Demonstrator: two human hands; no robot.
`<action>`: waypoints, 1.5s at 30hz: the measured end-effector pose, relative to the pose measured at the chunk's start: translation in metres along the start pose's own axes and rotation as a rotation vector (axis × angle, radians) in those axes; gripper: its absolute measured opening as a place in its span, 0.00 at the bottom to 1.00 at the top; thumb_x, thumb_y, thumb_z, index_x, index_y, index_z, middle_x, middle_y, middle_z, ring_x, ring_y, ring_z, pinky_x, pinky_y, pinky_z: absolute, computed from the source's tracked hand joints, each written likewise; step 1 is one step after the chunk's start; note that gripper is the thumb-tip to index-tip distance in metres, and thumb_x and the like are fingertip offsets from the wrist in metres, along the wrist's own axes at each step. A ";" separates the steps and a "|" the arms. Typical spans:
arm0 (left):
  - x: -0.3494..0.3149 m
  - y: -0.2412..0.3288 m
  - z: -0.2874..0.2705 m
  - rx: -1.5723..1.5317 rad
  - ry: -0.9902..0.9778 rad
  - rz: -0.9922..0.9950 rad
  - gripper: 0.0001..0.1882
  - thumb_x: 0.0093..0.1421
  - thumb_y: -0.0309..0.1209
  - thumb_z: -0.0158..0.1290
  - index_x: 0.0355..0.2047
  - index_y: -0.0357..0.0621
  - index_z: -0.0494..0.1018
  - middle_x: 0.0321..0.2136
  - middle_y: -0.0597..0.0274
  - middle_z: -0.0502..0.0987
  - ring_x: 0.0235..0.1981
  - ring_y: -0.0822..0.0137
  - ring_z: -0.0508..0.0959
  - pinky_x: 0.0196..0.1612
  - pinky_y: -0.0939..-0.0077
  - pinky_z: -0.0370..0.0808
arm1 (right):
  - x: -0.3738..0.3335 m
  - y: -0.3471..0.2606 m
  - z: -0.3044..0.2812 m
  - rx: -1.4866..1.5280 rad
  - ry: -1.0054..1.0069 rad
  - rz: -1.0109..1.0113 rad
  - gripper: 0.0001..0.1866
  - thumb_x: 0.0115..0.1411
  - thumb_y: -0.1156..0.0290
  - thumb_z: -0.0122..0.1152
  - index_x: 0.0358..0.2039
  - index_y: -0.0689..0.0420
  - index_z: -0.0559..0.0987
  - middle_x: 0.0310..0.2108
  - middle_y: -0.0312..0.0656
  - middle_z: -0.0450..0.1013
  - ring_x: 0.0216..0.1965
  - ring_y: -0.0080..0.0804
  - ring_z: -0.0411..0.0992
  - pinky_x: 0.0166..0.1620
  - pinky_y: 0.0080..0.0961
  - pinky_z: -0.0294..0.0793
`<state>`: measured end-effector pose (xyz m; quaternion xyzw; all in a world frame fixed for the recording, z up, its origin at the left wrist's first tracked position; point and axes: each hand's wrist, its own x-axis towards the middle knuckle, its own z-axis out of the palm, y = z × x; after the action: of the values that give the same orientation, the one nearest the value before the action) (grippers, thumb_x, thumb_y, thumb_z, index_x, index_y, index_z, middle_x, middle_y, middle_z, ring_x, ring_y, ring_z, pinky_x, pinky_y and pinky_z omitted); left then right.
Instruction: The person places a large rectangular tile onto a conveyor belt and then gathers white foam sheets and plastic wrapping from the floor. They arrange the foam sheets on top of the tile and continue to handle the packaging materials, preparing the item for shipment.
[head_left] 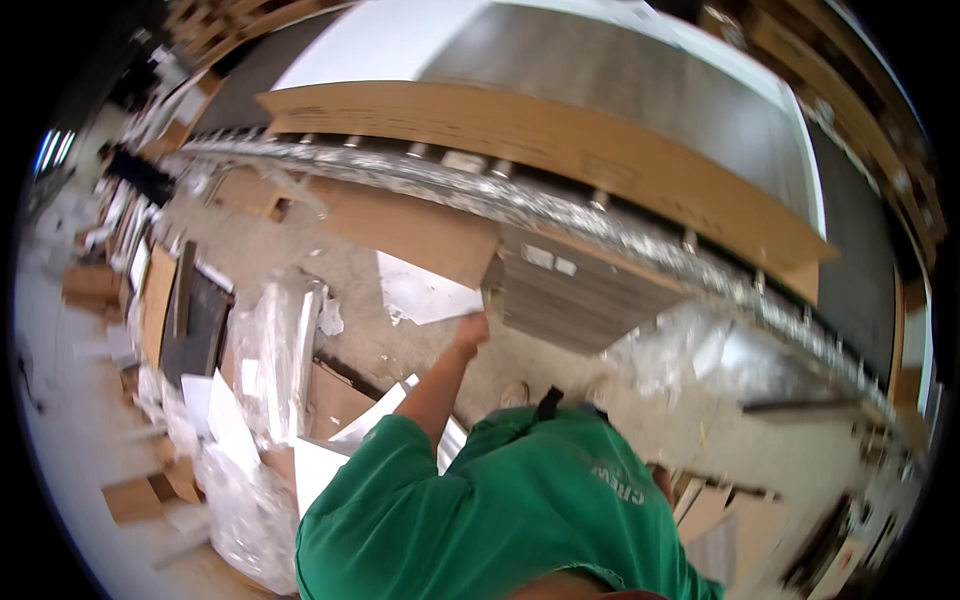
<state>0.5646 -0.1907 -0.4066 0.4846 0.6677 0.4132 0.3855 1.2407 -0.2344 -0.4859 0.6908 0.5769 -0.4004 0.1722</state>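
Observation:
My left hand (474, 328) reaches forward from a green sleeve and looks closed, though motion blurs the fingers. What it grips, if anything, I cannot make out. Just beyond it are the corner of a brown cardboard sheet (415, 232) and a white sheet (425, 290); whether the hand touches them is unclear. To its right, a grey wood-grain panel (565, 300) with small white labels sits below the conveyor edge. My right hand is out of sight; only a bit of skin shows at my right side, beside the shirt.
A roller conveyor (560, 212) runs across ahead, carrying a long cardboard strip (540, 130) and a large grey panel (600, 60). Clear plastic wrap (700, 350) hangs or lies underneath. Plastic, boards and cardboard boxes (150, 492) clutter the floor at left. Another person (140, 172) stands far left.

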 end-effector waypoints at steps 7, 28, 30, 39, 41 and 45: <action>-0.135 0.016 0.037 0.661 -0.503 -0.482 0.29 0.47 0.53 0.49 0.37 0.39 0.72 0.39 0.49 0.72 0.42 0.53 0.72 0.44 0.64 0.68 | 0.055 -0.023 -0.021 -0.166 -0.003 -0.332 0.15 0.44 0.59 0.55 0.31 0.51 0.79 0.33 0.47 0.73 0.37 0.42 0.71 0.40 0.34 0.71; -0.249 0.020 0.019 0.409 -0.013 -0.742 0.27 0.45 0.49 0.52 0.37 0.38 0.72 0.36 0.48 0.74 0.39 0.50 0.72 0.43 0.64 0.69 | 0.075 -0.286 -0.106 -0.618 0.093 -1.193 0.15 0.43 0.64 0.54 0.31 0.57 0.77 0.31 0.44 0.74 0.33 0.37 0.72 0.36 0.32 0.71; -0.249 0.011 0.022 0.384 -0.060 -0.752 0.27 0.45 0.49 0.53 0.38 0.39 0.72 0.36 0.49 0.74 0.40 0.52 0.73 0.44 0.65 0.69 | 0.099 -0.259 -0.096 -0.728 0.032 -1.119 0.14 0.47 0.61 0.49 0.31 0.52 0.77 0.33 0.42 0.73 0.36 0.43 0.70 0.40 0.37 0.68; -0.203 0.021 0.001 0.414 -0.170 -0.633 0.25 0.45 0.47 0.55 0.38 0.41 0.72 0.29 0.49 0.76 0.35 0.56 0.76 0.39 0.68 0.71 | 0.028 -0.204 -0.087 -0.581 0.005 -0.406 0.17 0.46 0.60 0.49 0.36 0.47 0.77 0.39 0.39 0.72 0.39 0.32 0.71 0.45 0.29 0.69; -0.196 -0.001 -0.008 0.480 -0.185 -0.523 0.25 0.45 0.48 0.55 0.36 0.40 0.72 0.29 0.48 0.76 0.34 0.55 0.76 0.38 0.67 0.72 | -0.010 -0.225 -0.094 -0.513 -0.117 -0.237 0.18 0.46 0.59 0.49 0.38 0.47 0.76 0.42 0.39 0.71 0.45 0.33 0.68 0.48 0.28 0.66; -0.153 -0.026 -0.007 0.599 -0.242 -0.244 0.24 0.46 0.51 0.54 0.33 0.41 0.72 0.30 0.48 0.75 0.33 0.52 0.75 0.36 0.64 0.72 | -0.022 -0.167 -0.054 -0.320 0.064 -0.284 0.17 0.46 0.60 0.49 0.38 0.47 0.76 0.39 0.40 0.72 0.42 0.36 0.69 0.47 0.31 0.67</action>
<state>0.5851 -0.3444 -0.4111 0.5384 0.7619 0.0894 0.3489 1.1040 -0.1649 -0.3983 0.5786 0.7300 -0.3017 0.2031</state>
